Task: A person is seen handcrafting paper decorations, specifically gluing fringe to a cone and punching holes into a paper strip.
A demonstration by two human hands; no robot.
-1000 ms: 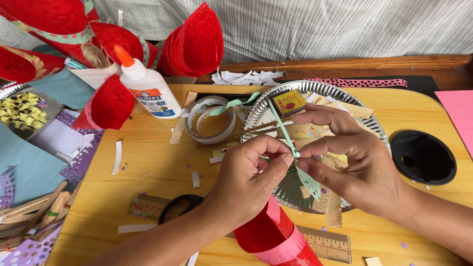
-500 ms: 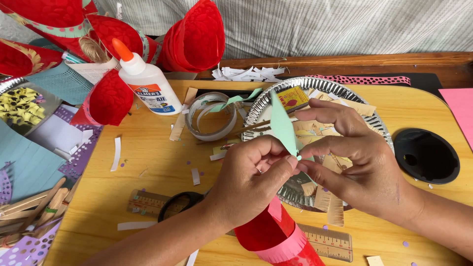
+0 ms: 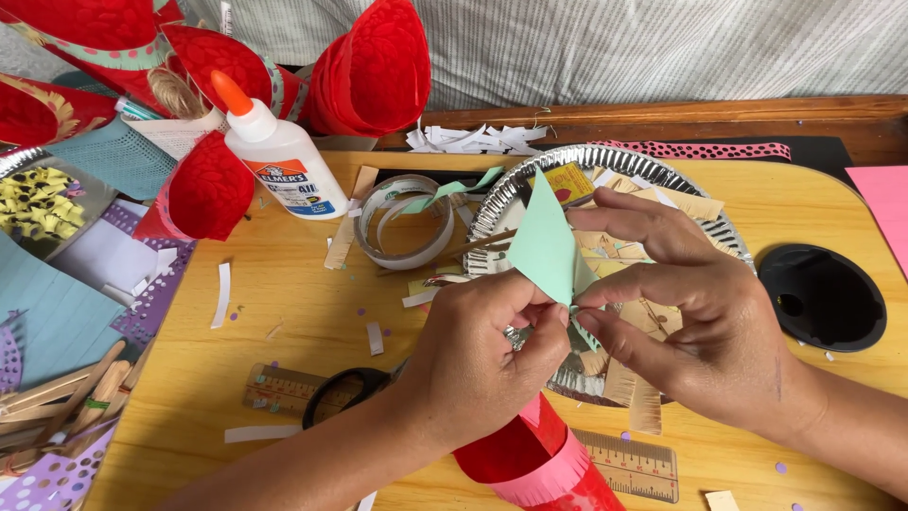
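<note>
Far left: pale blue ribbed paper sheets, flat wooden craft sticks below, purple punched paper at bottom corner; small foil dish w/ yellow paper bits above.
Top left: red textured paper cones clustered at table's back edge; white glue bottle w/ orange cap leaning among them.
Table: yellow wooden tabletop, scattered w/ white paper strips & confetti dots.
Centre-left: roll of clear tape lying flat, just left of plate; black-handled scissors & small wooden ruler nearer the person.
Left hand: thumb + forefinger closed, pinching lower corner of mint-green pointed paper piece.
Green piece: held upright over left part of plate, tip pointing up, between both hands.
Right hand: thumb + forefinger pinched on same lower corner from the right, fingertips touching left hand's; other fingers arched over plate.
Plate: round silver foil plate under hands, holding tan fringed paper scraps.
Bottom centre: red paper tube w/ pink fringe below wrists; clear ruler beside it.
Right: black round cup hole in tabletop; pink paper sheet at far edge.
</note>
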